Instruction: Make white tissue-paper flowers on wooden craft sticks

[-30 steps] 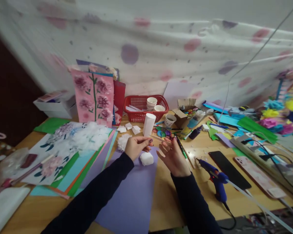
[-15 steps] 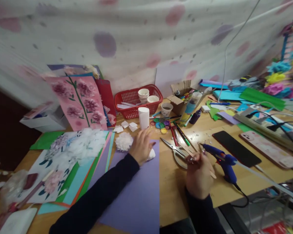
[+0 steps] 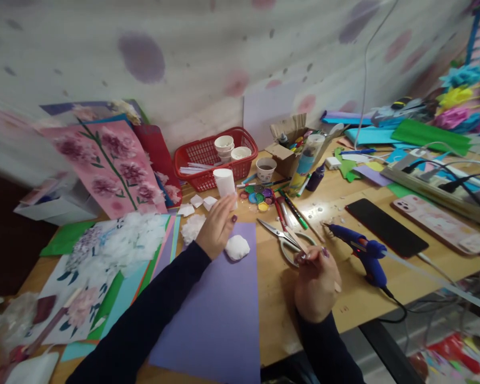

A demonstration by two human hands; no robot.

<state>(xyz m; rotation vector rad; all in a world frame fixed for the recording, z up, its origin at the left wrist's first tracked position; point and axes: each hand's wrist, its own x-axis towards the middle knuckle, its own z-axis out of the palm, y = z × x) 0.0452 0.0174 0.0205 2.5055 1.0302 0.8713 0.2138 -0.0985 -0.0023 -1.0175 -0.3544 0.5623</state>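
My left hand (image 3: 217, 228) reaches over the purple sheet (image 3: 212, 314), fingers stretched out beside the foot of a white upright cylinder (image 3: 224, 184). Whether the fingertips touch it I cannot tell. A white rounded pad (image 3: 237, 248) lies on the sheet just right of that hand; a fluffy white paper flower (image 3: 192, 228), partly hidden, is to its left. In my right hand (image 3: 317, 277) a flat wooden craft stick (image 3: 295, 238) is pinched, its end pointing up and left over the scissors (image 3: 282, 240). To the right of this hand rests a blue glue gun (image 3: 356, 250).
Paint pots (image 3: 258, 196), brushes and pens lie behind the scissors. A red basket (image 3: 188, 184) with paper cups and a cup of dark liquid (image 3: 266, 168) stand at the back. Two phones, a power strip (image 3: 436, 184) and cables occupy the right; papers and a flower picture (image 3: 112, 165) the left.
The view has shifted a little. My left hand has drawn off the white pad, which now shows fully, and is closer to the white cylinder. My right hand still holds the stick.
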